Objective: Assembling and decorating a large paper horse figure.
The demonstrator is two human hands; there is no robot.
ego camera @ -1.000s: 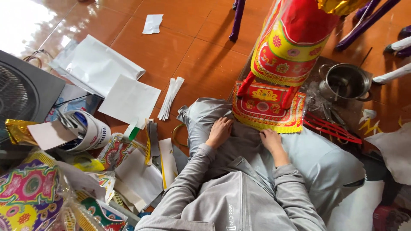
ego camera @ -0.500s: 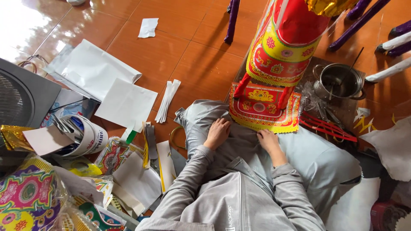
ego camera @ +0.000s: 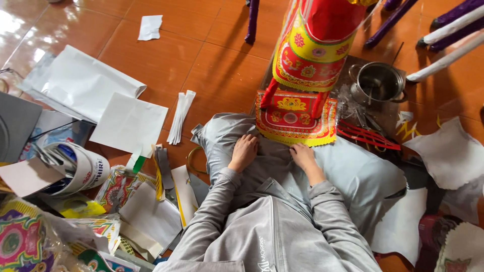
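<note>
I sit on an orange tiled floor in grey clothes. My left hand rests palm down on my grey trousers, fingers loosely apart, holding nothing. My right hand also lies on my lap, just below the yellow fringe of a red and yellow decorated paper base. Above that base stands a tall red and yellow paper figure with ornate patterns. Neither hand touches the paper piece.
White paper sheets and folded strips lie left. Coloured printed papers and a roll holder with tools pile at lower left. A metal pot stands right, with red strips, white cutouts and purple poles.
Both hands stay on my lap. The view has shifted slightly, so the floor and paper figure sit a little higher in frame.
</note>
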